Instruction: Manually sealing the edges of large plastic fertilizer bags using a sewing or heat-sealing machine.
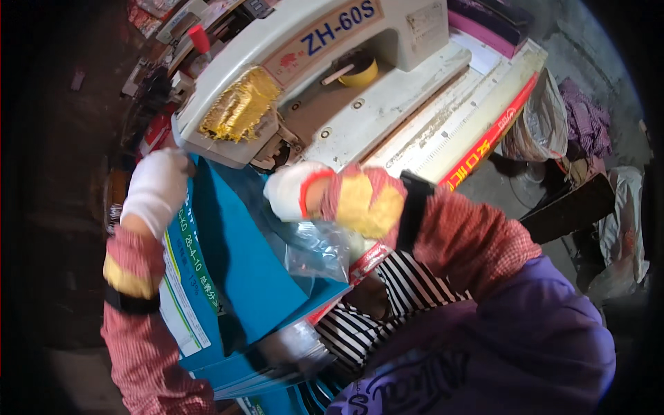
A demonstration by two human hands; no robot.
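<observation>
Desk edge: a red and yellow strip (494,135) is running along the near side of the desk (449,131), and the person's lap in a striped garment (391,287) is sitting just below it.
Room to move: space is opening beneath the arm of the sewing machine (297,59), to the right of its head; the head itself is standing just beyond both hands, limiting the way forward.
Blue bag: the blue bag (238,256) is lying below the machine head, mostly between and below the hands, its printed panel (183,290) facing left.
Left hand: the white-gloved left hand (155,187) is curling partly closed against the bag's upper left edge; blur is hiding whether it is pinching it.
Right hand: the gloved right hand (294,192) is bending loosely inward over the bag's upper right part, touching clear plastic (318,252); its fingertips are hidden, so its grip cannot be told.
Count: two hands, one sewing machine and one yellow cloth (238,104) wrapping its head are showing; one yellow roll (360,72) is resting under the arm, and one purple box (487,24) is lying at the far end.
</observation>
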